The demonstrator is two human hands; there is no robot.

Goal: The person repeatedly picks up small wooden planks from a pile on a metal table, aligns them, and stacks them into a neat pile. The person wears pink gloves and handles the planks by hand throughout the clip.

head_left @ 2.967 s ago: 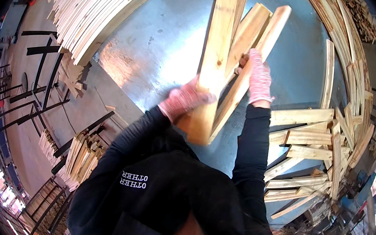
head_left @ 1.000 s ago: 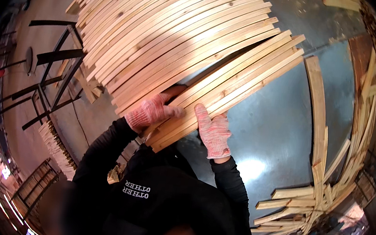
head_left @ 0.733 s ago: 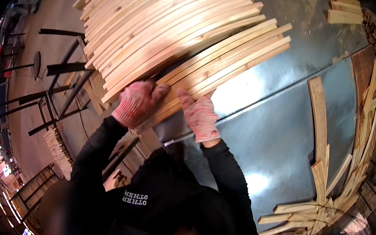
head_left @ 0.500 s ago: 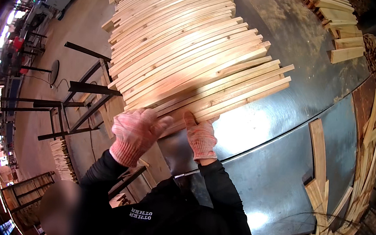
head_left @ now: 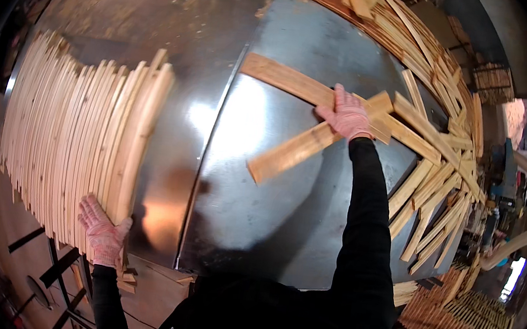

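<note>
My left hand point(head_left: 102, 230), in a pinkish knitted glove, lies with fingers spread at the near end of a row of light wooden strips point(head_left: 72, 136), thumb beside the last strip. My gloved right hand point(head_left: 347, 113) reaches far out to the right. Its fingers are stretched out and its thumb sticks out to the side, on top of a wooden board point(head_left: 286, 80). A second board point(head_left: 290, 154) crosses under the hand at a slant. The underside of the right palm is hidden.
The strips and boards lie on a shiny metal table point(head_left: 237, 220) with a seam point(head_left: 206, 158) across it. Loose wooden offcuts point(head_left: 431, 203) are heaped at the right. A dark metal frame point(head_left: 59, 271) stands on the floor at lower left, and stacked strips point(head_left: 446, 328) at lower right.
The view has swung to the right. My right hand has left the row of strips and moved out onto the loose boards. My left hand remains at the row's near end, fingers now spread.
</note>
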